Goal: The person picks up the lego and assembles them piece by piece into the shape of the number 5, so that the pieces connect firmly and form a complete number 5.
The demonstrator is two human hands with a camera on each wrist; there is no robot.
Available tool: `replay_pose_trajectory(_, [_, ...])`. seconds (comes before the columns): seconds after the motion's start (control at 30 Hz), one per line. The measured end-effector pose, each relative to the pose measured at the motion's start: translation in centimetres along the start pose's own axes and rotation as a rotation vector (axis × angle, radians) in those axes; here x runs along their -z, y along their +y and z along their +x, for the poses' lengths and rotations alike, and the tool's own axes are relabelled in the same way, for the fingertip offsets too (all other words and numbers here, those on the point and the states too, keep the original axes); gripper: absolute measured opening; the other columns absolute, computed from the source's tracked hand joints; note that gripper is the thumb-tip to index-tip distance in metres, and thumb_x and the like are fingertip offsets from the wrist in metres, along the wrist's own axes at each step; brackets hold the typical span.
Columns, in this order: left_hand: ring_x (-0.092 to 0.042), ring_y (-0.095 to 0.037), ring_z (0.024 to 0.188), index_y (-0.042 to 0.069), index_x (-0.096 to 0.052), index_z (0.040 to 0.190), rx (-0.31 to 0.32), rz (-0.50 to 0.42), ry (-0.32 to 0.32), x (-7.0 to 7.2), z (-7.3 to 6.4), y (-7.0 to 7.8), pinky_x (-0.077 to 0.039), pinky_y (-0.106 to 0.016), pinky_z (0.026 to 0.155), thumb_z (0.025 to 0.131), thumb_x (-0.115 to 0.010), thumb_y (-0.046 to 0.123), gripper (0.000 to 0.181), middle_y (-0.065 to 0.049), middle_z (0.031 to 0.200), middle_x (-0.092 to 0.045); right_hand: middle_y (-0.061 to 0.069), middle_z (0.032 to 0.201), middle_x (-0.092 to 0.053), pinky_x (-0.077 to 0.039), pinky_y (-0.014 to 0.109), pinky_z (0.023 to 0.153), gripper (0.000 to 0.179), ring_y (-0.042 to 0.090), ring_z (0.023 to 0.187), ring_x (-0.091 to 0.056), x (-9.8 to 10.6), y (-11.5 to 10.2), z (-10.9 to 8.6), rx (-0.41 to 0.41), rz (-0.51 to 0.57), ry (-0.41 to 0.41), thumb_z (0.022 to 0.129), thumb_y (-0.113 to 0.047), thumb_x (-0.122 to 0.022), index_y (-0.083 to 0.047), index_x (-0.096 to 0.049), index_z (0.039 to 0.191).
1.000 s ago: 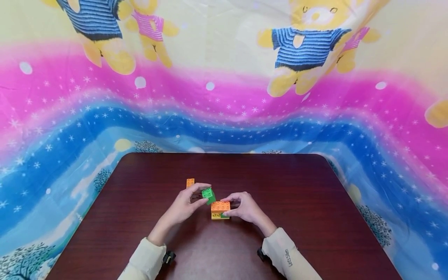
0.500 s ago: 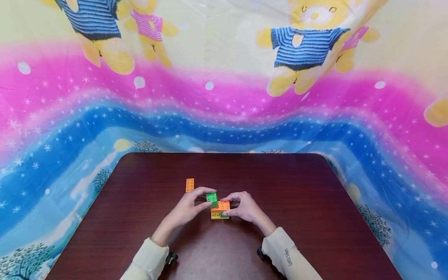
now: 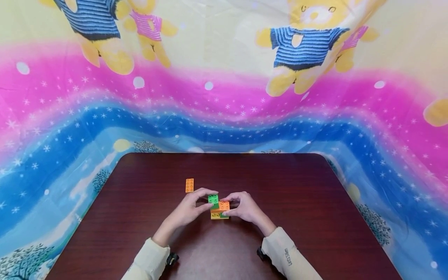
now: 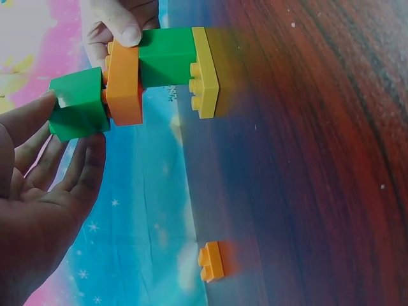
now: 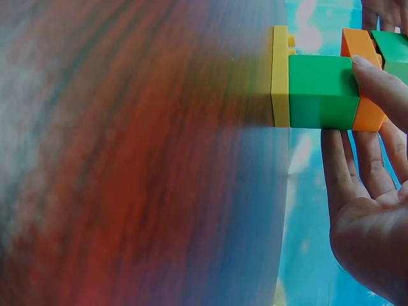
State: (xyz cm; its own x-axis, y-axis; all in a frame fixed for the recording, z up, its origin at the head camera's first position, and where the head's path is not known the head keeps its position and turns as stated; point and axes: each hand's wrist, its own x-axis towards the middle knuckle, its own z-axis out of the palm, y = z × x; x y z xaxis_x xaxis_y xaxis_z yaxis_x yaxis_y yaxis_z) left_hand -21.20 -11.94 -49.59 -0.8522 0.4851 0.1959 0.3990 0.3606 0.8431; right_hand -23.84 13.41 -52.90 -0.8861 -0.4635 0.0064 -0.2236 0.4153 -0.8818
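One orange brick (image 3: pixel 189 185) (studs up) lies beyond the stack (image 4: pixel 167 60).

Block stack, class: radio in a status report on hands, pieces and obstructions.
Left hand pinching green block over left end of stack, not fully pressed down. Right hand gripping stack. Loose orange block lying apart, not in the way.

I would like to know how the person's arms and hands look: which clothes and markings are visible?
The left hand and right hand wear no gloves. The left sleeve and right sleeve are cream; the right one carries dark lettering, too small to read. A small black device shows at the inner side of each sleeve.
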Motion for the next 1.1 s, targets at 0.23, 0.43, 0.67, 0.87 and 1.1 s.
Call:
replay_pose_trajectory(0.23, [-0.067, -0.02, 0.111, 0.025, -0.065, 0.136, 0.025, 0.014, 0.001, -0.2, -0.1, -0.1, -0.055, -0.046, 0.1, 0.099, -0.07, 0.016, 0.038, 0.001, 0.131, -0.066, 0.004, 0.115, -0.076, -0.061, 0.036, 0.087, 0.038, 0.018, 0.101, -0.074, 0.1, -0.1, 0.0, -0.009, -0.008, -0.002, 0.08, -0.019, -0.091, -0.018, -0.079, 0.116])
replay_pose_trajectory(0.43, [-0.065, -0.025, 0.118, 0.026, -0.064, 0.138, 0.085, -0.073, 0.025, -0.7, -0.2, -0.3, -0.053, -0.049, 0.103, 0.1, -0.07, 0.019, 0.039, 0.002, 0.134, -0.066, 0.004, 0.115, -0.076, -0.061, 0.036, 0.087, 0.038, 0.018, 0.101, -0.074, 0.1, 0.0, 0.0, -0.011, -0.009, -0.001, 0.08, -0.019, -0.091, -0.018, -0.079, 0.116])
replay_pose_trajectory(0.67, [-0.066, -0.02, 0.119, 0.026, -0.062, 0.135, 0.145, -0.173, 0.06, -1.2, -0.3, -0.9, -0.049, -0.048, 0.108, 0.097, -0.074, 0.026, 0.04, 0.002, 0.129, -0.068, 0.003, 0.114, -0.076, -0.061, 0.035, 0.086, 0.039, 0.016, 0.099, -0.074, 0.0, 0.2, 0.0, -0.012, -0.017, 0.011, 0.079, -0.019, -0.092, -0.018, -0.079, 0.116])
replay_pose_trajectory(0.87, [-0.065, -0.023, 0.117, 0.026, -0.064, 0.131, 0.194, -0.236, 0.067, -1.4, -0.5, -1.4, -0.052, -0.043, 0.103, 0.097, -0.075, 0.03, 0.036, -0.001, 0.126, -0.066, 0.003, 0.115, -0.076, -0.061, 0.036, 0.088, 0.039, 0.016, 0.101, -0.074, 0.1, 0.3, 0.0, -0.007, -0.017, 0.0, 0.079, -0.02, -0.092, -0.019, -0.079, 0.116])
replay_pose_trajectory(1.1, [-0.064, -0.026, 0.121, 0.027, -0.063, 0.132, 0.212, -0.28, 0.076, -1.8, -0.7, -1.4, -0.052, -0.046, 0.102, 0.098, -0.073, 0.031, 0.036, -0.002, 0.13, -0.066, 0.003, 0.113, -0.077, -0.061, 0.037, 0.088, 0.038, 0.017, 0.099, -0.074, 0.0, 0.1, 0.0, -0.004, -0.011, 0.006, 0.078, -0.02, -0.092, -0.019, -0.079, 0.115])
